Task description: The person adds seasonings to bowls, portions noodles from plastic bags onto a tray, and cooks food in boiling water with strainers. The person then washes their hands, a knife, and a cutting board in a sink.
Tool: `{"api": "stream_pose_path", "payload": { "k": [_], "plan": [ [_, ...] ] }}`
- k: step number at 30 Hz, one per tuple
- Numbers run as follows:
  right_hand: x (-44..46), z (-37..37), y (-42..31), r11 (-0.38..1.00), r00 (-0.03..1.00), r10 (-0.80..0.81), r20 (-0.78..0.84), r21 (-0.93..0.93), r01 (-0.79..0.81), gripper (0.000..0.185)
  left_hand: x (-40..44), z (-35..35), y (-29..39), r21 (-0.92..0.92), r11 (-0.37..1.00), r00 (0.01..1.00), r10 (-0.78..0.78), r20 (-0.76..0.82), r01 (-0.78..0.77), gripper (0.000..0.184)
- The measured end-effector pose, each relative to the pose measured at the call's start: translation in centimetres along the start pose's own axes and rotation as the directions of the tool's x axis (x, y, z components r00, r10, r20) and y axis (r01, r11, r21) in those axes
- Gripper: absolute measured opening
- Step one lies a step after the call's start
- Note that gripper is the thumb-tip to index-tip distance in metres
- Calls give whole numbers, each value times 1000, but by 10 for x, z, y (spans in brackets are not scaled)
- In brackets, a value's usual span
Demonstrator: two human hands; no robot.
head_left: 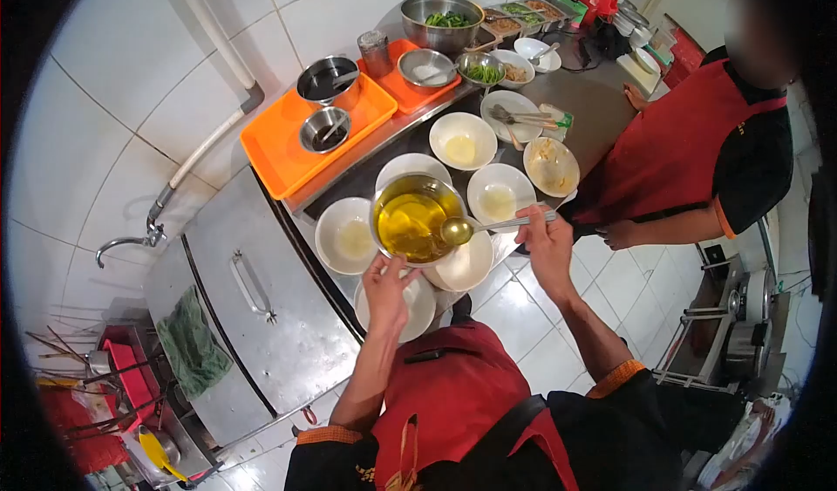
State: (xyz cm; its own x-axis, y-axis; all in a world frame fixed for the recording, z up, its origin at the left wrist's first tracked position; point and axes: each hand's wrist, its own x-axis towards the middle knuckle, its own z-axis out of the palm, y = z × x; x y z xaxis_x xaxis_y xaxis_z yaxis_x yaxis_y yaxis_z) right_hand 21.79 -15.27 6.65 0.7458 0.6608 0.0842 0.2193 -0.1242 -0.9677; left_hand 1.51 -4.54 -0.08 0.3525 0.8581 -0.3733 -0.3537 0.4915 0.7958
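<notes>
My left hand (386, 289) grips the near rim of a metal bowl (378, 229) of yellow oil, held above several white bowls. In my right hand (547, 245) is the handle of a metal ladle (458, 231), whose round end holds yellow liquid at the oil bowl's right edge. Below and around the metal bowl are white bowls, one at the left (345, 236), one at the right (500, 198) and one behind (463, 141), each with a little pale liquid in it. The metal bowl partly hides others.
A co-worker in a red apron (658, 146) stands at the right of the counter. Orange trays (370, 105) with metal bowls are at the back left. Farther back are a bowl of greens (446, 20) and a white plate with forks (514, 107). A metal cabinet (253, 317) stands left.
</notes>
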Motion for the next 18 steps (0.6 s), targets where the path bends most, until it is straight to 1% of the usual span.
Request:
{"api": "stream_pose_path", "payload": {
  "k": [1, 3, 4, 5, 7, 8, 9, 11, 12, 13, 14, 15, 16, 17, 18],
  "plan": [
    [-3, -3, 1, 1000, 1000, 5, 6, -5, -5, 28, 1, -6, 3, -4, 1000, 1000, -5, -7, 5, 12],
    [-13, -6, 3, 986, 999, -25, -20, -167, 22, 29, 2, -17, 11, 19, 1000, 999, 25, -48, -24, 8],
    [-17, -3, 22, 984, 1000, -16, -25, -176, 12, 28, 2, -20, 16, 23, 999, 998, 34, -56, -33, 6],
    [-22, 3, 43, 979, 999, -50, -14, -201, 46, 27, 2, -23, 19, 20, 999, 998, 31, -63, -30, 6],
    [-35, 19, 57, 924, 996, -74, 58, -373, 90, 25, 2, -32, 23, 7, 999, 995, 51, -85, -51, 6],
    [-41, 24, 64, 911, 986, -89, 140, -389, 137, 17, 2, -36, 24, 26, 998, 996, 58, -70, -57, 5],
    [-41, 26, 67, 774, 883, -391, 260, -427, 468, 11, 1, -37, 25, 22, 998, 995, 55, -77, -54, 5],
    [-44, 23, 67, 509, 697, -558, 450, -478, 716, 11, -4, -38, 30, 7, 999, 996, 33, -86, -33, 6],
    [-45, 21, 71, 508, 696, -557, 454, -477, 717, 11, -4, -40, 30, 4, 999, 995, 32, -90, -32, 6],
    [-47, 16, 80, 591, 797, -502, 336, -540, 599, 11, -5, -43, 29, 0, 1000, 995, 21, -93, -21, 6],
    [-49, 12, 85, 663, 877, -432, 209, -586, 466, 13, -7, -45, 27, -5, 1000, 995, 9, -97, -9, 6],
    [-47, 9, 81, 939, 993, -115, 29, -322, 118, 23, -9, -46, 25, -6, 1000, 995, 3, -102, -4, 6],
    [-41, 4, 74, 991, 999, -30, -40, -131, 25, 27, -11, -46, 24, -5, 1000, 996, 1, -93, -2, 6],
    [-37, 1, 65, 996, 994, 67, -90, 73, -61, 31, -13, -47, 23, -1, 1000, 996, 2, -85, -3, 13],
    [-40, 5, 50, 995, 994, 69, -81, 77, -63, 31, -13, -52, 17, 5, 1000, 997, 10, -78, -9, 7]
  ]
}}
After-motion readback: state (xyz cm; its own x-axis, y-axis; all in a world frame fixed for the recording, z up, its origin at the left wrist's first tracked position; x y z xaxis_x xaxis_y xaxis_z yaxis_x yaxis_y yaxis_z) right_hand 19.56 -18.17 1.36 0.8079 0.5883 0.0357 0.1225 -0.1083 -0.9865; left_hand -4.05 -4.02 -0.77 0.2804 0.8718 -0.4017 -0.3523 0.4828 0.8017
